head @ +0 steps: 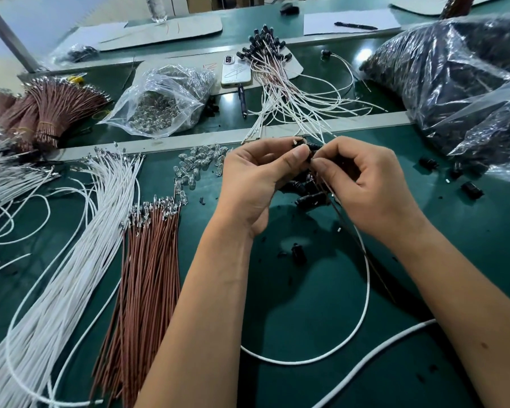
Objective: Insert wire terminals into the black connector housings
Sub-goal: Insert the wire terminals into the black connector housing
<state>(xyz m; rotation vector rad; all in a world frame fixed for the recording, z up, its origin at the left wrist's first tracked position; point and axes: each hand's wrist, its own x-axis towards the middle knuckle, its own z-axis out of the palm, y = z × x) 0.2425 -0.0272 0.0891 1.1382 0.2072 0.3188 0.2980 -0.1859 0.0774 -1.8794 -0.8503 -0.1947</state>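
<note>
My left hand (252,178) grips a small black connector housing (310,150) between thumb and fingers above the green bench. My right hand (365,187) pinches a thin brown wire (362,248) right at the housing; the wire trails down to the right. A white wire (362,316) loops from the hands across the mat. Loose black housings (309,195) lie just beneath the hands, partly hidden. A fan of brown wires (147,275) and a fan of white wires (80,254) with metal terminals lie to the left.
Finished wired connectors (277,72) pile up behind, beside a phone (236,70) and pen (242,100). A clear bag of small parts (162,104) and small glass bulbs (198,164) sit behind my left hand. Large bags of black housings (460,78) fill the right. Bundled brown wires (42,113) lie far left.
</note>
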